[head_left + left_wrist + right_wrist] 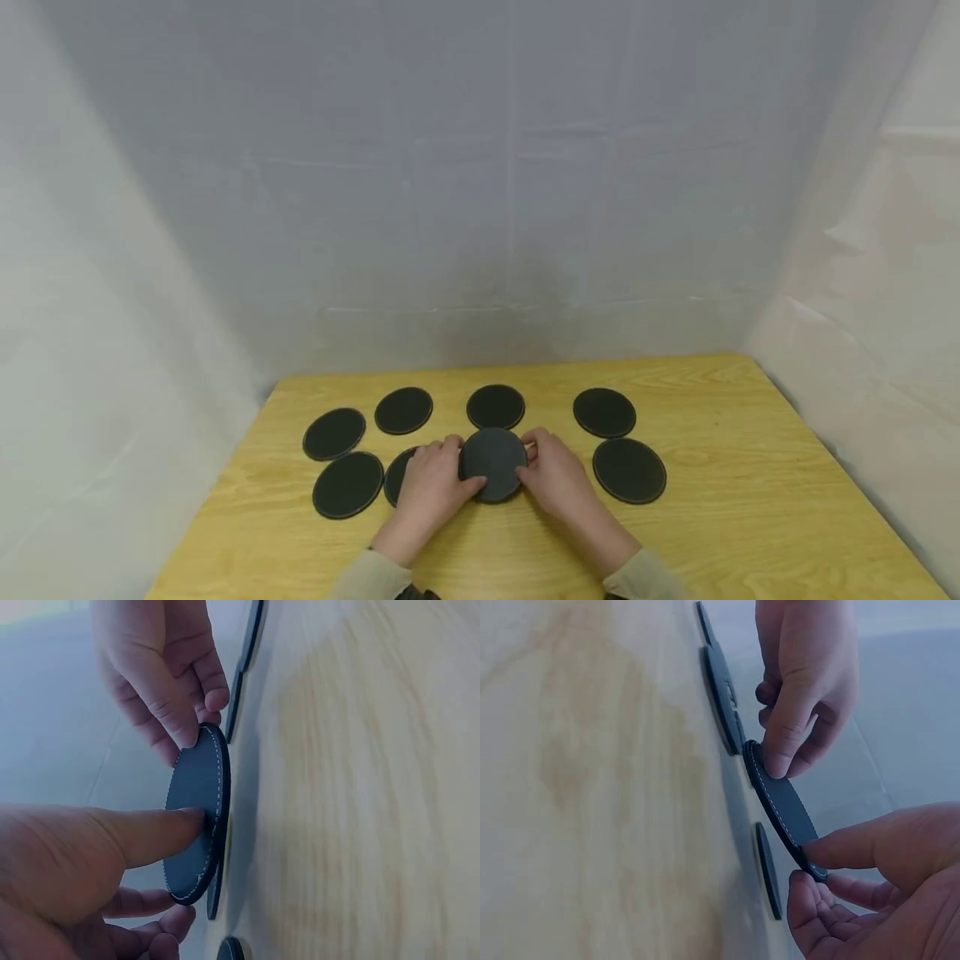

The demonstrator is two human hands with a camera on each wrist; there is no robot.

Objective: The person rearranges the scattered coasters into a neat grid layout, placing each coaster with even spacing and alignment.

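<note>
Both hands hold one round black coaster with pale stitching round its rim, seen tilted above the wood in the left wrist view. My left hand pinches its left edge, thumb on the upper face and fingers beneath. At the right edge my right hand pinches it between thumb and fingers. Another coaster lies on the table, partly hidden behind the left hand. Just beyond the held one lies a further coaster.
Several matching coasters lie flat on the wooden table: on the left a front coaster and one behind it, on the right a front coaster and a rear one. Pale sheeting walls the back and sides.
</note>
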